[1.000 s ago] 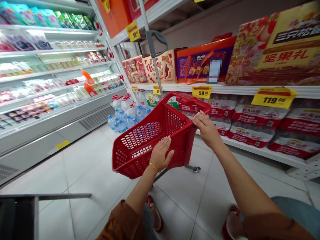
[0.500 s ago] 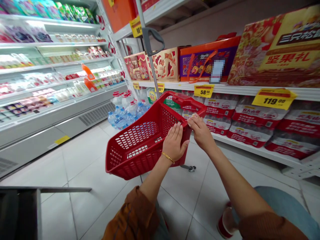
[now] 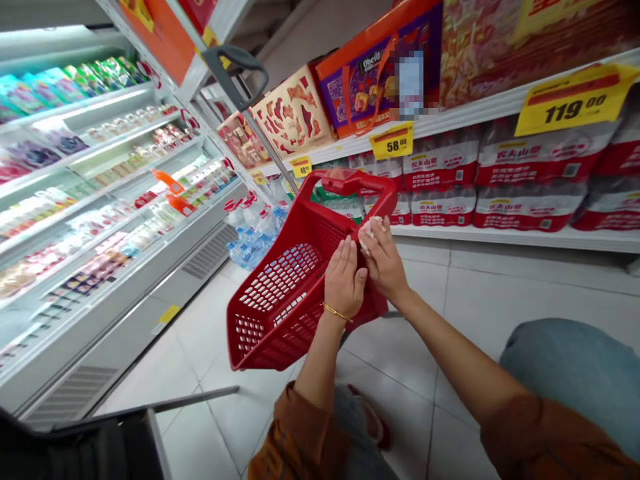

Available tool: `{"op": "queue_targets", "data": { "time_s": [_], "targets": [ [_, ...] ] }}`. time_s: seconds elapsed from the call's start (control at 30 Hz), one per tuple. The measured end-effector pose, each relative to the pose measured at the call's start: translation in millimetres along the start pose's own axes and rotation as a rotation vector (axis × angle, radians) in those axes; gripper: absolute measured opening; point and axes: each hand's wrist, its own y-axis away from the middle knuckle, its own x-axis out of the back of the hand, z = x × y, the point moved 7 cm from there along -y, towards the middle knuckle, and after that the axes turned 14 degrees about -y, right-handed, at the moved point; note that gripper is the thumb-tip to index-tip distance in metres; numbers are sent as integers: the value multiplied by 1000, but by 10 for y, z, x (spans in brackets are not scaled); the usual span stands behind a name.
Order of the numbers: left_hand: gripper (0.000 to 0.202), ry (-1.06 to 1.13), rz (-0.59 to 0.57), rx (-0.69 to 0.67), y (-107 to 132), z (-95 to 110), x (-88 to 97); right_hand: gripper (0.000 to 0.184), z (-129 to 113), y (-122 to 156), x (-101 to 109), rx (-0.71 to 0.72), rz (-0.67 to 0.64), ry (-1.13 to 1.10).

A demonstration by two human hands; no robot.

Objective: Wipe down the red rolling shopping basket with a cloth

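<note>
A red plastic shopping basket (image 3: 273, 353) on wheels, with lattice sides, stands tilted in front of me. Its grey pull handle (image 3: 219, 70) rises on a metal rod behind it. My left hand (image 3: 345, 280), with a gold bracelet at the wrist, lies flat on the near rim, fingers stretched and thumb apart. Beside it, my right hand (image 3: 384, 261) presses a crumpled pale pink and white cloth or tissue (image 3: 371, 230) against the rim near the basket's red carrying handle (image 3: 389, 200). The basket's visible inside holds nothing.
On the right, a shelf (image 3: 475, 90) carries gift boxes above red-and-white bottle packs (image 3: 440, 167). A refrigerated display (image 3: 150, 293) runs along the left. Blue-tinted water bottles (image 3: 253, 243) stand behind the basket. A dark object with a metal bar (image 3: 195, 398) is at lower left.
My view has tilted and shifted. The right hand has slid along the rim toward my left hand, and the cloth under it now shows. My left hand stays on the rim.
</note>
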Motion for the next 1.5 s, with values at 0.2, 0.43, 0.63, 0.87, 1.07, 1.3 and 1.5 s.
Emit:
{"op": "queue_targets", "data": {
  "time_s": [0.2, 0.43, 0.63, 0.87, 1.07, 1.3, 1.5],
  "targets": [
    [54, -3, 24, 0, -9, 36, -14, 55, 19, 72, -134, 49, 19, 18],
    [51, 23, 2, 21, -46, -1, -77, 61, 258, 337, -227, -39, 15, 46],
    [51, 4, 4, 23, -82, -4, -104, 56, 472, 584, -355, -218, -94, 14],
    [52, -60, -7, 19, -88, -5, -116, 62, 446, 665, -352, -80, 15, 13],
    [58, -81, -81, -25, -82, -47, -141, 54, 556, 841, -435, -107, -26, 17],
    [65, -160, -198, -171, -68, -125, -14, 48, 571, 988, -470, -72, -80, -32],
    [52, -62, -87, -253, 72, -189, 175, 52, 342, 888, -363, 3, 14, -97]
  ]
}}
